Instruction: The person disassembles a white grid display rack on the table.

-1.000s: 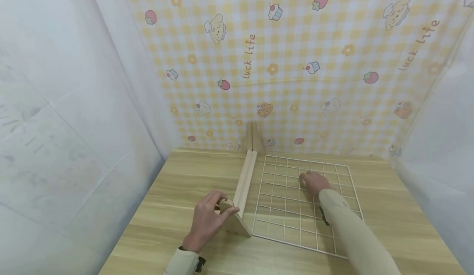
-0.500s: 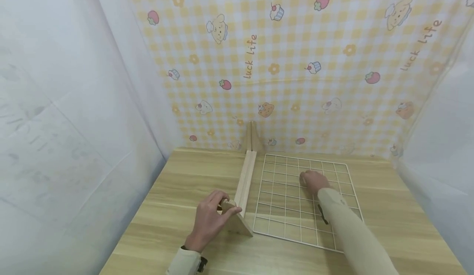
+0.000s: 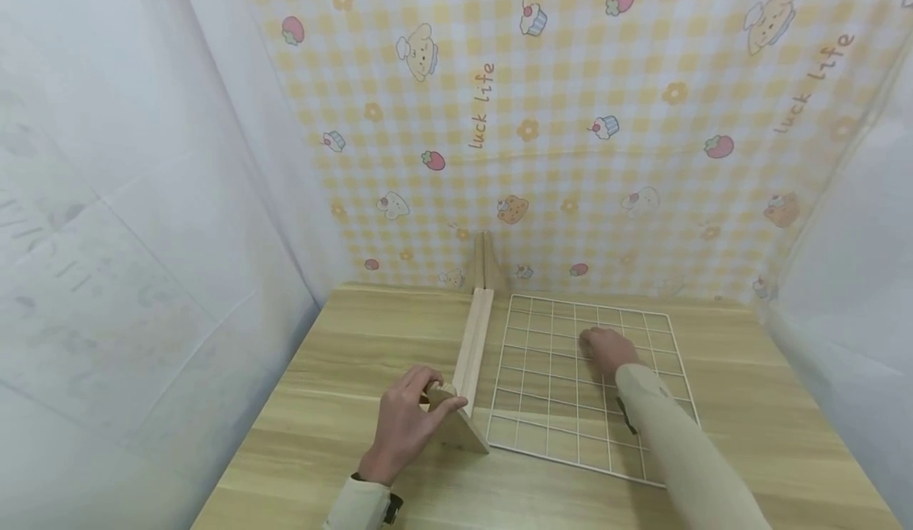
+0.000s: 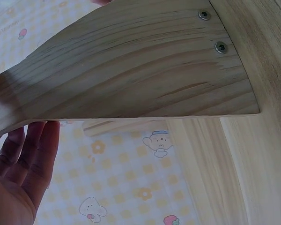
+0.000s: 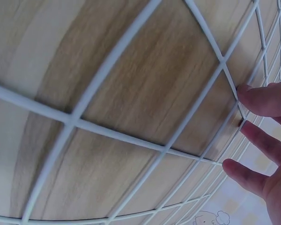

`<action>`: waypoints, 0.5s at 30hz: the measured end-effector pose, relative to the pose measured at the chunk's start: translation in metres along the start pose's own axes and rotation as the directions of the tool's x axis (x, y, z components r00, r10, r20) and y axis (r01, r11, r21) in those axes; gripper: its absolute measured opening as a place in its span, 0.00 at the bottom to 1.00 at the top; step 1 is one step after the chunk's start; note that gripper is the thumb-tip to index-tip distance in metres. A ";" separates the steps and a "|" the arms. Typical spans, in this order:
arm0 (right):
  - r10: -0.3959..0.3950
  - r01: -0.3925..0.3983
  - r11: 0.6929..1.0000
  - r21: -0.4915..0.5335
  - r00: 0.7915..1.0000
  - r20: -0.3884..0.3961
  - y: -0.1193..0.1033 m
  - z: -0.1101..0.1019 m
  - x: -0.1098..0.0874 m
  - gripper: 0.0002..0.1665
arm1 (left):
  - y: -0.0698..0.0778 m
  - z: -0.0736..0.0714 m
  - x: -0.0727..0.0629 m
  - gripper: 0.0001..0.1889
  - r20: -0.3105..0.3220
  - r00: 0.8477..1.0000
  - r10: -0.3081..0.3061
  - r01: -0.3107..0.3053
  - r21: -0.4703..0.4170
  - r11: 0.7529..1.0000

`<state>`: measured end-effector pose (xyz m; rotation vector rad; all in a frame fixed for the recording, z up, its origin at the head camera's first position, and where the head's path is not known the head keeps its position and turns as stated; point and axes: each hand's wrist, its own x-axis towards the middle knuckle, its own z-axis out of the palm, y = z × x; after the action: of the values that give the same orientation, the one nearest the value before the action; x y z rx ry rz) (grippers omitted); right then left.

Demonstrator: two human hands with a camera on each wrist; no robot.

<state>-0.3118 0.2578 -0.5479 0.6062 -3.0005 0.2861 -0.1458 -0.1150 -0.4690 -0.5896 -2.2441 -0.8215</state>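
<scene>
My left hand (image 3: 406, 423) grips the narrow top of the near upright of a wooden stand (image 3: 460, 432), thumb on one side and fingers on the other. In the left wrist view that wooden end panel (image 4: 131, 75) tapers toward my hand and has two screws (image 4: 220, 47) at its wide foot. Paired rails (image 3: 473, 348) run from it to a far upright (image 3: 485, 263). On the right, a white wire grid panel (image 3: 549, 379) lies over the table. My right hand (image 3: 609, 349) pinches a wire near the grid's middle; in the right wrist view the thumb (image 5: 262, 100) and fingers meet it.
The wood-grain table (image 3: 342, 348) carries the stand and grid. A yellow checked cloth (image 3: 556, 173) hangs along the back, right behind the far upright. Pale sheets (image 3: 178, 197) enclose the left and right sides.
The grid's near edge has shifted slightly away from me, mostly in the first half second. Both hands keep their hold; the left hand and near upright have barely moved.
</scene>
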 end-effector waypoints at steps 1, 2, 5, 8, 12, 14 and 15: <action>0.003 -0.003 1.000 -0.005 1.000 0.005 0.001 0.000 0.000 0.22 | 0.000 0.001 0.000 0.21 -0.001 1.000 0.002 -0.002 -0.001 1.000; 0.006 -0.006 1.000 -0.008 1.000 0.009 0.002 0.000 -0.001 0.23 | 0.000 0.001 0.001 0.21 0.000 1.000 0.002 -0.002 -0.003 1.000; 0.015 -0.014 1.000 -0.022 0.999 0.030 0.002 -0.002 -0.002 0.27 | -0.001 0.001 0.001 0.21 0.009 1.000 0.002 -0.002 0.001 1.000; 0.019 -0.019 1.000 -0.016 0.999 0.044 0.001 -0.004 -0.002 0.30 | -0.001 0.000 0.001 0.21 0.015 1.000 0.007 -0.007 0.000 1.000; 0.024 -0.024 1.000 -0.014 0.998 0.055 -0.001 -0.006 -0.003 0.31 | -0.002 0.000 0.001 0.21 0.014 1.000 0.016 -0.016 -0.010 1.000; 0.019 -0.018 1.000 -0.013 0.998 0.052 -0.003 -0.007 -0.003 0.30 | -0.002 0.000 0.000 0.21 0.010 1.000 0.020 -0.019 -0.014 1.000; 0.016 -0.016 1.000 -0.009 0.999 0.048 -0.004 -0.007 -0.004 0.30 | -0.001 0.001 0.000 0.21 0.010 1.000 0.018 -0.018 -0.016 1.000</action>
<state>-0.3068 0.2572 -0.5410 0.5968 -3.0527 0.2635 -0.1468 -0.1155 -0.4698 -0.6220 -2.2401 -0.8298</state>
